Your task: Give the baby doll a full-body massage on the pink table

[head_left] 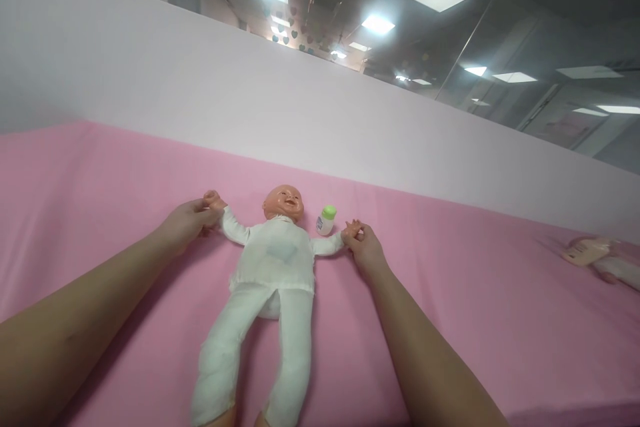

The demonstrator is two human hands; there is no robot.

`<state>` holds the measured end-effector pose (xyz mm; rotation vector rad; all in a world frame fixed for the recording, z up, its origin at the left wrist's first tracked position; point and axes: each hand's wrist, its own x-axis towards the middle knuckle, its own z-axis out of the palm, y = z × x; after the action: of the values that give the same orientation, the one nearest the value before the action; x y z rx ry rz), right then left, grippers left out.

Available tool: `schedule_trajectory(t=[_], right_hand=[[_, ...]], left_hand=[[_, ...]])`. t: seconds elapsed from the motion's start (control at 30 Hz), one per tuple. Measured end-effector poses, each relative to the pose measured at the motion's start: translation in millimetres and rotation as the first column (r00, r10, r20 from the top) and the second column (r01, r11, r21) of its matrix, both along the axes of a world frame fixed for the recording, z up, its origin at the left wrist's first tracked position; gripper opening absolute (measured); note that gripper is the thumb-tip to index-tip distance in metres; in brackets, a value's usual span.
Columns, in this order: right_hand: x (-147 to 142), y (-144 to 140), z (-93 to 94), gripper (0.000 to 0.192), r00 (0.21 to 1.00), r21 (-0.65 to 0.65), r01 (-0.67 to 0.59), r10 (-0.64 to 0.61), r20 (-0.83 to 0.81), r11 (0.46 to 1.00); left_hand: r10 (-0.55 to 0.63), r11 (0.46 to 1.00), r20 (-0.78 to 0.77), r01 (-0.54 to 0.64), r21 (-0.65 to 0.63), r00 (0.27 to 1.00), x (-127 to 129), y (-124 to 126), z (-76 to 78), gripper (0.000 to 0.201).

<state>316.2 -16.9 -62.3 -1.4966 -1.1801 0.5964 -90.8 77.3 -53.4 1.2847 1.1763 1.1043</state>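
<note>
A baby doll (280, 253) with a white cloth body lies on its back on a pink sheet (450, 320), head toward the wall and both arms spread wide. My left hand (189, 223) is closed around the doll's arm at the wrist, on the left of the view. On the other side, my right hand (367, 252) pinches the doll's other hand between thumb and fingers. Just beside the doll's head stands a small white bottle (326, 221) with a green cap, touched by neither hand. The doll's feet are partly cut off by the lower edge.
A white wall panel (250, 100) runs behind the pink surface, with glass above it reflecting ceiling lights. At the far right lies another doll-like object (620, 271), partly out of view, with a beige packet (587, 251) by it.
</note>
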Motion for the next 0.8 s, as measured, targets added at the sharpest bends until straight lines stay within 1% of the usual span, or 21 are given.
schedule_trajectory(t=[0.07,0.1,0.13,0.2,0.27,0.33,0.37,0.43,0.47,0.53,0.57,0.6,0.63,0.7,0.73,0.8], right_hand=[[-9,-4,8.4,0.058,0.999,0.042,-0.012,0.010,0.040,0.999],[-15,-7,12.5,0.056,0.998,0.055,-0.038,0.034,0.061,0.998],[-21,-11,16.2,0.054,0.993,0.064,-0.080,0.074,0.092,0.995],[-37,-21,22.6,0.044,0.964,0.053,-0.214,0.202,0.171,0.975],[-53,-31,27.7,0.037,0.902,-0.001,-0.366,0.355,0.245,0.930],[-67,-39,31.6,0.032,0.818,-0.061,-0.496,0.490,0.300,0.866],[-73,-41,33.1,0.031,0.777,-0.081,-0.544,0.538,0.326,0.835],[-80,-44,35.0,0.030,0.712,-0.105,-0.604,0.593,0.376,0.790],[-82,-45,35.5,0.030,0.692,-0.109,-0.619,0.605,0.394,0.778],[-82,-45,35.4,0.031,0.684,-0.104,-0.624,0.606,0.406,0.775],[-82,-44,34.9,0.032,0.696,-0.096,-0.615,0.596,0.401,0.782],[-80,-44,34.2,0.032,0.718,-0.086,-0.598,0.580,0.386,0.797],[-78,-42,33.3,0.031,0.749,-0.077,-0.570,0.556,0.361,0.818],[-70,-38,30.8,0.031,0.832,-0.044,-0.489,0.481,0.275,0.871],[-65,-34,29.2,0.032,0.877,-0.013,-0.440,0.432,0.211,0.898],[-51,-24,25.0,0.039,0.945,0.069,-0.328,0.325,0.048,0.942]], left_hand=[[-0.037,0.994,-0.085,0.045,0.099,0.996,6,-10,7.9,0.038],[-0.055,0.987,-0.126,0.073,0.146,0.991,10,-17,11.8,0.039],[-0.088,0.975,-0.159,0.118,0.186,0.983,15,-24,15.3,0.039],[-0.141,0.942,-0.258,0.210,0.263,0.956,25,-38,20.2,0.041],[-0.204,0.884,-0.415,0.349,0.312,0.887,35,-50,22.1,0.040],[-0.254,0.814,-0.545,0.481,0.325,0.799,43,-57,22.2,0.035],[-0.269,0.784,-0.586,0.528,0.327,0.764,45,-60,22.1,0.034],[-0.280,0.737,-0.639,0.587,0.335,0.716,48,-62,22.2,0.034],[-0.277,0.719,-0.659,0.605,0.341,0.700,49,-63,22.4,0.035],[-0.267,0.696,-0.679,0.624,0.355,0.684,50,-63,22.9,0.036],[-0.262,0.699,-0.674,0.617,0.361,0.691,50,-63,22.9,0.035],[-0.254,0.716,-0.659,0.596,0.365,0.708,50,-63,22.7,0.033],[-0.239,0.746,-0.633,0.556,0.366,0.737,50,-62,22.2,0.032],[-0.184,0.831,-0.557,0.431,0.351,0.810,47,-58,20.4,0.033],[-0.144,0.875,-0.511,0.350,0.334,0.847,44,-55,19.1,0.034],[-0.066,0.940,-0.408,0.194,0.282,0.911,36,-44,15.9,0.034]])
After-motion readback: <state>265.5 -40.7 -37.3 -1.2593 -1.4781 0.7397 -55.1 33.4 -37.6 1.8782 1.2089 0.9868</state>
